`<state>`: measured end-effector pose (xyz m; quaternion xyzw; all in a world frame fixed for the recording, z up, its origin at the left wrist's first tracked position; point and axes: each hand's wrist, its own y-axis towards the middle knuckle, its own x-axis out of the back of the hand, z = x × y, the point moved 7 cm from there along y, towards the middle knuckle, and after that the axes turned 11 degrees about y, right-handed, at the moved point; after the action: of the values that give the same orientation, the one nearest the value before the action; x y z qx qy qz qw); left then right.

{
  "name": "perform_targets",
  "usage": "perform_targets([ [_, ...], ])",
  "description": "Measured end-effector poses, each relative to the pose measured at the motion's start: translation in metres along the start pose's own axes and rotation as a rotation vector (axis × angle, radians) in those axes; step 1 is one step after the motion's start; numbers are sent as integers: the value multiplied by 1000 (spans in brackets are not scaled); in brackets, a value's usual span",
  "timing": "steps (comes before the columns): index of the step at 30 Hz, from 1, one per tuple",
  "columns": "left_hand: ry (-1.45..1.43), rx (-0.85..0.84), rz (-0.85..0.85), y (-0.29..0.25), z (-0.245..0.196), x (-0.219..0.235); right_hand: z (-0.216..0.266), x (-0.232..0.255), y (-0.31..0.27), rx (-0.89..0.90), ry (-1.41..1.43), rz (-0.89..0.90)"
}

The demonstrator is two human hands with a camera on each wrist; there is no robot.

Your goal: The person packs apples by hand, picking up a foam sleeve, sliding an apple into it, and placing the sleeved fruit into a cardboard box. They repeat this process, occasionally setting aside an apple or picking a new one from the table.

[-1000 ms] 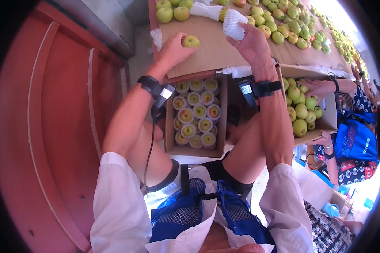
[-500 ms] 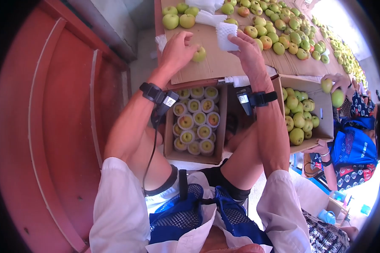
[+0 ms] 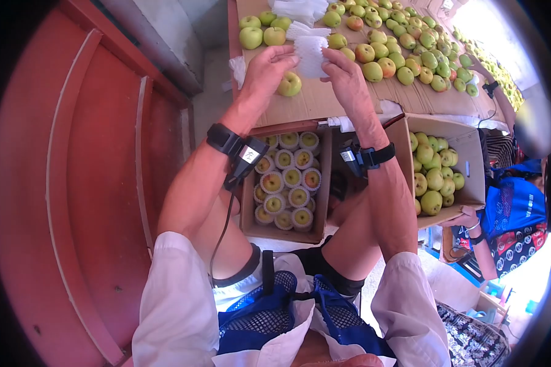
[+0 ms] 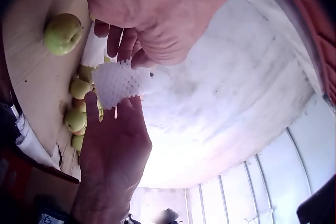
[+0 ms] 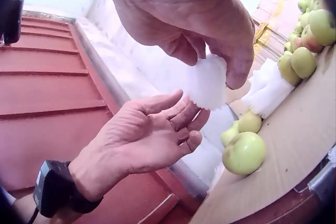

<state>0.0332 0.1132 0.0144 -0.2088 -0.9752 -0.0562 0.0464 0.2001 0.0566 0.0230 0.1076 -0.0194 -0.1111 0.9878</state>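
Observation:
A white foam net sleeve (image 3: 310,56) is held up over the cardboard-covered table in the head view. My right hand (image 3: 349,82) pinches its right edge between thumb and fingers. At the opposite edge is my left hand (image 3: 264,74); the right wrist view shows this hand (image 5: 139,140) palm up, fingers loosely extended and touching the sleeve (image 5: 207,82), thumb apart from it. One green apple (image 3: 289,84) rests on the cardboard just below my left hand, held by neither hand.
Loose apples (image 3: 373,71) cover the table's far and right parts, beside more foam sleeves (image 3: 300,8). Below the edge stands a box of sleeved apples (image 3: 292,177). Another person's hand (image 3: 465,218) supports a box (image 3: 398,131) of bare apples at right.
My left hand has let go of the apple, which now lies on the cardboard. My right hand has brought the sleeve left, and my left fingers have come to it.

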Motion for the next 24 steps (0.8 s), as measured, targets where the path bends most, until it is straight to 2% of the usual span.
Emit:
perform_targets([
  [1,-2,-10,0,-1,-1,0,0,1,-1,-33,37,-16],
  [3,-26,-25,-1,-3,-4,-1,-24,11,9,152,-114,59],
  [6,-103,1,45,-8,-10,-4,-25,10,10,229,-154,93],
  [8,-166,74,138,-7,-3,-9,-20,8,7,137,-82,59],
  [10,-192,117,169,-4,4,-11,0,-4,-3,-33,29,-6],
  [13,-287,133,171,-2,7,-8,1,-13,-6,-37,-12,44],
  [16,-423,132,199,4,10,1,16,-12,-6,-33,331,69],
  [19,-580,143,213,3,2,3,10,-1,-1,-82,557,-9],
  [22,-661,157,268,2,2,-2,-6,-15,-5,-254,622,121],
  [24,-662,163,312,4,7,-4,-1,-23,-8,-282,723,203],
])
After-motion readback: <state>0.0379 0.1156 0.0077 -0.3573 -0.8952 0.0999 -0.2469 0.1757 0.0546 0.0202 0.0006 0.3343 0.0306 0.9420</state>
